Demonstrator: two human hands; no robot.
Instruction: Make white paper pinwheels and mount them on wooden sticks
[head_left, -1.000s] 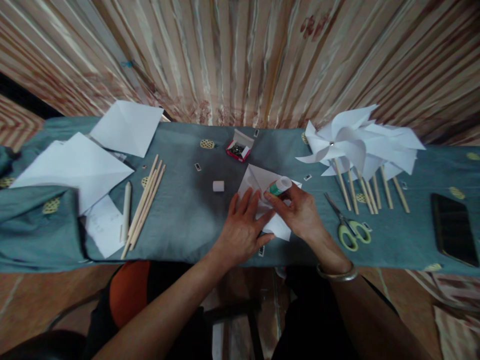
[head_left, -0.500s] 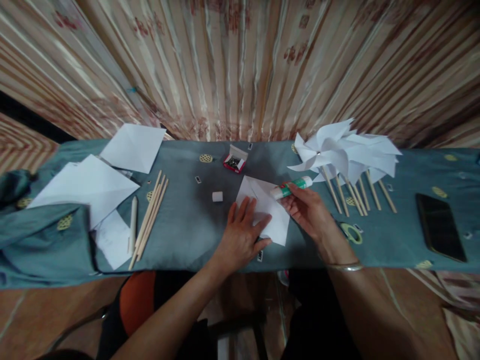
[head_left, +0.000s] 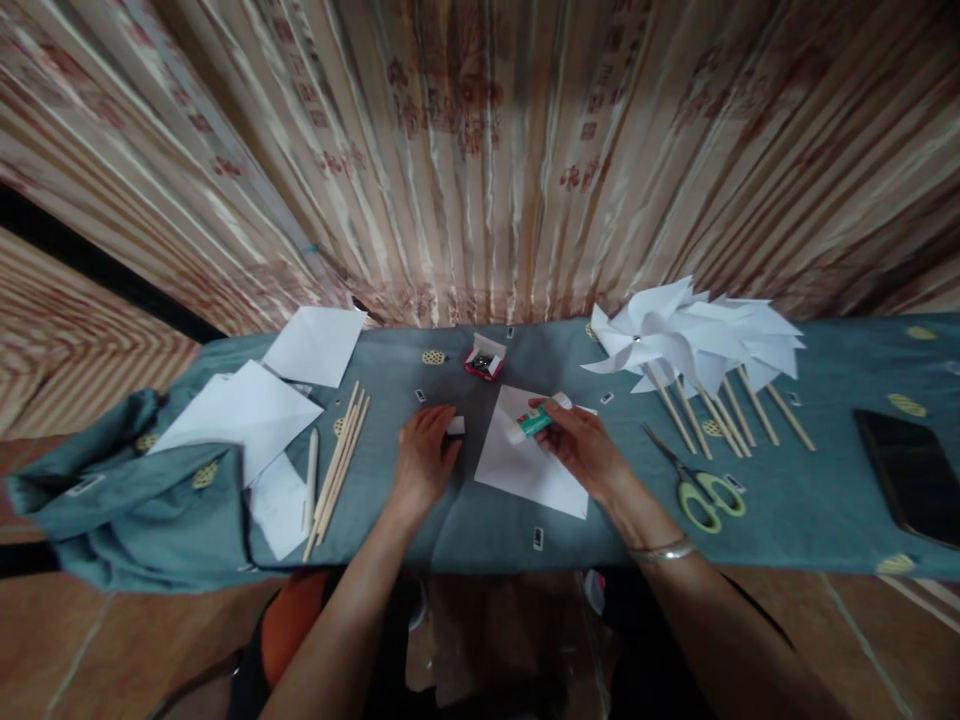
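Observation:
My right hand holds a green and white glue stick over the far part of a folded white paper square on the blue-grey tablecloth. My left hand lies to the left of the paper, its fingertips on the small white cap of the glue stick. I cannot tell whether the fingers have closed on the cap.
A red box of pins sits behind the paper. White paper pinwheels on wooden sticks lie at the right, with green scissors and a black phone. Loose sticks, a pen and white sheets lie at the left. A striped curtain hangs behind.
My left hand left the paper and moved left to the white cap. My right hand brought the glue stick back over the paper. The camera tilted up and the view pulled back.

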